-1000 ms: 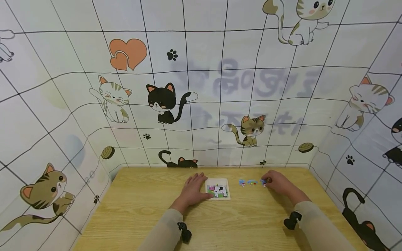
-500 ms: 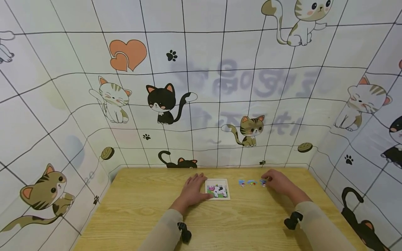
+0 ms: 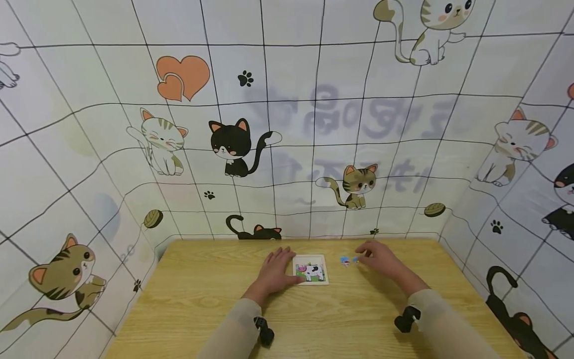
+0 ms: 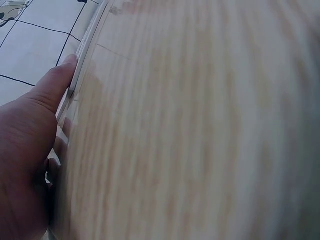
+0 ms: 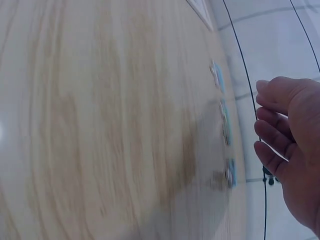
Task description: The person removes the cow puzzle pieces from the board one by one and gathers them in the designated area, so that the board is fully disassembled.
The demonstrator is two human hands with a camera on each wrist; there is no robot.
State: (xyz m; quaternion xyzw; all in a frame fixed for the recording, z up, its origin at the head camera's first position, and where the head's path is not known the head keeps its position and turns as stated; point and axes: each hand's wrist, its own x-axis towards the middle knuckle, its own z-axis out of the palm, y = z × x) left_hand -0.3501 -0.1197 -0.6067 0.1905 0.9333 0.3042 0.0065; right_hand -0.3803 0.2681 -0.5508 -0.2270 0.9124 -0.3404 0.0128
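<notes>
A white-rimmed puzzle tray (image 3: 314, 259) lies on the table, with a cow picture (image 3: 311, 272) in its lower part and a pale bare strip along the top. My left hand (image 3: 276, 270) rests at the tray's left side, fingers spread and thumb at its lower left corner. In the right wrist view, three small blue puzzle pieces (image 5: 226, 122) lie in a row on the wood. Above them hovers my right hand (image 5: 300, 135), its fingers loosely bent and nothing visible between them. From the head, this hand covers part of the row; a blue piece (image 3: 345, 261) shows at its left.
The light wooden table (image 3: 341, 319) ends at the back against a cloth wall (image 3: 291, 164) printed with cats and grid lines. More of that cloth hangs on the left and right sides. A small black device (image 3: 405, 319) sits on each wrist.
My right hand has lifted from the rightmost puzzle piece and moved left over the row. My left hand and the tray have stayed in place.
</notes>
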